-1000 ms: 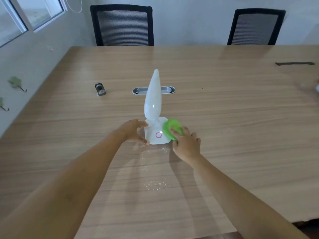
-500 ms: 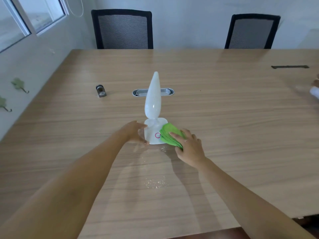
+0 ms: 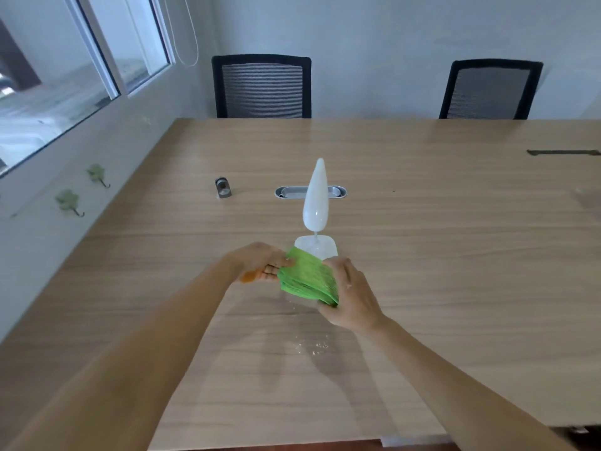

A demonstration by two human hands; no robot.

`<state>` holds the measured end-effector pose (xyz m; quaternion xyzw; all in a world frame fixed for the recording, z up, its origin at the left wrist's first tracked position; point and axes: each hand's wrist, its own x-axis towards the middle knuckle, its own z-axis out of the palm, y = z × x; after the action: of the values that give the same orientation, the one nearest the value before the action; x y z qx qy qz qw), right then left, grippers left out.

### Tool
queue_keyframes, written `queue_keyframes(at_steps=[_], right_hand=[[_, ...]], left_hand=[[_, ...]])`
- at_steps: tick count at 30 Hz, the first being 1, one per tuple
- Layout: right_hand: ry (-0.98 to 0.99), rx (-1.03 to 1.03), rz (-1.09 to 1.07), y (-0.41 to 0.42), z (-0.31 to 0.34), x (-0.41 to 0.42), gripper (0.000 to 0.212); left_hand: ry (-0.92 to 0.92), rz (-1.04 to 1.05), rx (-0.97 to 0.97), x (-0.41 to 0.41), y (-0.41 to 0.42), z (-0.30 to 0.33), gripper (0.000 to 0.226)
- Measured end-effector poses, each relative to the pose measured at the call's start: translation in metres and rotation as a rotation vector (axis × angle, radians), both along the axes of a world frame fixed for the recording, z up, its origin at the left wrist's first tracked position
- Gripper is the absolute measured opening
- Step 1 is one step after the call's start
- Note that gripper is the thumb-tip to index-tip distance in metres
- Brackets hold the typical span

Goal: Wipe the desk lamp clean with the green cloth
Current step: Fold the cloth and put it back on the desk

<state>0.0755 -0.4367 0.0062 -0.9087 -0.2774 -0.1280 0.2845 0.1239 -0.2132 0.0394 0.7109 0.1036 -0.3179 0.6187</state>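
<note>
A white desk lamp (image 3: 314, 203) stands upright on the wooden table (image 3: 439, 255), with a tall pointed head over a flat square base (image 3: 320, 247). In front of the base, the green cloth (image 3: 307, 281) is held up off the table, stretched between both hands. My left hand (image 3: 260, 263) pinches its left edge. My right hand (image 3: 353, 294) grips its right side from below. The cloth hides the front of the lamp base.
White crumbs or powder (image 3: 313, 346) lie on the table near me. A small metal object (image 3: 222, 187) and an oval cable grommet (image 3: 310, 192) sit behind the lamp. Two black chairs (image 3: 261, 86) stand at the far edge. A wall with a window is at left.
The right hand has lifted the cloth off the lamp base toward me. The left hand has let go of the base and taken the cloth's left edge. The view has tilted up.
</note>
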Motion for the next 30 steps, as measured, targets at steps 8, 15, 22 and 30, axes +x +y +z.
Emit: queue_keyframes(at_steps=[8, 15, 22, 30], right_hand=[[0.793, 0.303, 0.009, 0.030, 0.020, -0.004, 0.088], [1.124, 0.619, -0.024, 0.091, 0.009, 0.006, 0.047], [1.390, 0.728, -0.064, 0.192, 0.008, 0.002, 0.027], [1.333, 0.694, -0.234, 0.281, -0.021, 0.003, 0.027]], left_hand=[[-0.040, 0.046, 0.007, -0.026, 0.037, 0.017, 0.009], [-0.044, 0.287, 0.013, -0.063, 0.116, 0.020, 0.013], [-0.007, 0.668, 0.013, -0.112, 0.196, -0.002, 0.009], [-0.053, 0.823, 0.163, -0.133, 0.246, -0.043, 0.038]])
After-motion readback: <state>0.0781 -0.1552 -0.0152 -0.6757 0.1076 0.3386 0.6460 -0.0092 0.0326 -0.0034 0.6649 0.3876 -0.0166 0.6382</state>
